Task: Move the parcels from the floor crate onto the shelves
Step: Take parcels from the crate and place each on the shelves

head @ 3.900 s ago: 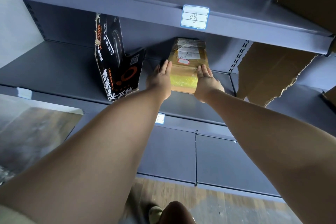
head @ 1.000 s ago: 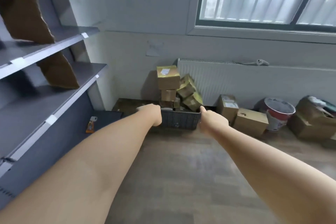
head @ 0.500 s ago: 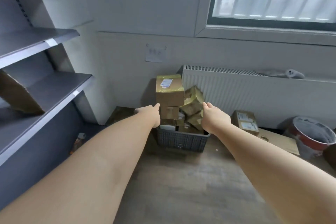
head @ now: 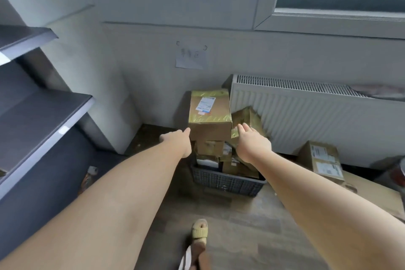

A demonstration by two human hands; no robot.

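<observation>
Since the previous frame both arms have advanced. The left hand [head: 177, 140] and right hand [head: 252, 144], fingers straight and holding nothing, now flank the top parcel [head: 210, 116]: a brown carton with yellow tape and a white label, stacked above the crate [head: 228, 180].

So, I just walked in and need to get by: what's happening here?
A person has both hands out at the top parcel in the grey floor crate: left hand by its lower left corner, right hand by its right side, fingers straight, nothing gripped yet. The shelves stand to the left.
</observation>
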